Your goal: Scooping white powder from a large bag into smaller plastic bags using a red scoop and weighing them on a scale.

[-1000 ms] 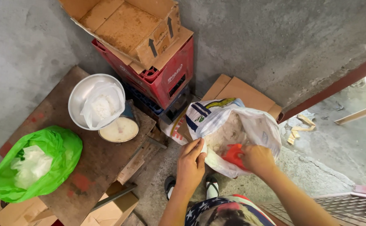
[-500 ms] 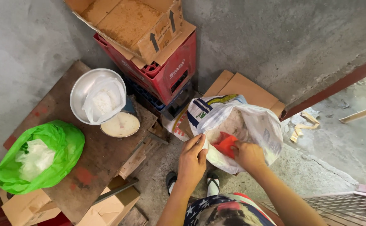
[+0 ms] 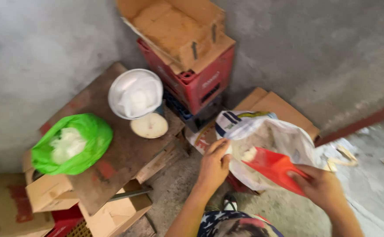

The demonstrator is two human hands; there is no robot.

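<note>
Bare concrete floor and wall, head view. Scooping step: left hand (image 3: 213, 166) pinching open the rim of one white sack (image 3: 268, 147) on the floor, right hand (image 3: 321, 186) closed around one red scoop (image 3: 273, 169) at its mouth, white grain on it. Next, likely: keeping the scoop level. On the brown surface (image 3: 113, 149): one white bowl (image 3: 135, 93) at the far edge, one green bag (image 3: 71, 142) at the left corner.

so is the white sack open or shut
Open: the left hand pulls back the rim of the white sack, and the red scoop in the right hand lifts white grain.
</note>
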